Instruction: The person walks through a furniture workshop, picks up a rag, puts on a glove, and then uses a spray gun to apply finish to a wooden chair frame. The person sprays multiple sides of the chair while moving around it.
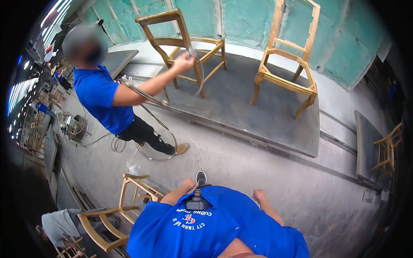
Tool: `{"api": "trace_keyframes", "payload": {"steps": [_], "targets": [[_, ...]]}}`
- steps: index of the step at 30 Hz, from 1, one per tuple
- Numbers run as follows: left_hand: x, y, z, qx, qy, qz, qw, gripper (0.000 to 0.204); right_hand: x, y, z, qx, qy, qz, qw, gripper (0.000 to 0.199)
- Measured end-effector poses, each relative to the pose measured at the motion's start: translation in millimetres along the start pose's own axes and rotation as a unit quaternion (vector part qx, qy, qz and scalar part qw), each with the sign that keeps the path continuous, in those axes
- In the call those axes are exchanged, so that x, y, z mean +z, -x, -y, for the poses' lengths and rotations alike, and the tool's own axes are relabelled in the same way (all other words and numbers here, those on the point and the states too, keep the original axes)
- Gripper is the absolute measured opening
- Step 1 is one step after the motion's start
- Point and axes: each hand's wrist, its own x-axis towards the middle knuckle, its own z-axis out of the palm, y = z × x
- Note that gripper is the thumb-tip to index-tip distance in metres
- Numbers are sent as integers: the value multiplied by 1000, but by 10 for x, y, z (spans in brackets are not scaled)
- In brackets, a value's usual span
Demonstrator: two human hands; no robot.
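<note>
My left hand (188,184) hangs low by my side, close to my dark shoe. It is small in view and its fingers cannot be made out. On the other side, my right hand (258,196) is held beside my body with its fingers curled in, and nothing shows in it. Neither hand touches a chair. Ahead, a wooden chair frame without a seat (285,81) stands on a low grey platform (241,112). A second wooden chair frame (167,41) stands tilted at the platform's left part.
At the left, a co-worker in a blue shirt (98,96) holds a spray gun (191,51) with a looping hose (160,122) at the second chair. Wooden chairs (105,232) stand behind my left side, near another person (64,225). Another platform (365,146) carries a chair at right.
</note>
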Motion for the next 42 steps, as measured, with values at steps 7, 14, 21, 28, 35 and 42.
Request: {"api": "trace_keyframes", "payload": {"steps": [7,14,21,28,35,42], "targets": [[25,-74,324,-10,-75,-42,996,33,58,106,-185,18,-5,-24,1000,14],[122,-235,267,67,-17,-19,997,30,116,288,-222,48,-11,-56,997,15],[159,-357,150,41,136,69,987,26,211,303,-127,13,-49,-39,998,15],[151,-525,262,117,23,81,989,27,299,280,-135,10,-42,-56,997,16],[82,-418,406,80,90,79,990,29,318,293,-234,46,9,-29,998,21],[48,-317,451,103,71,83,989,27,367,163,-326,1,15,-12,1000,16]]}}
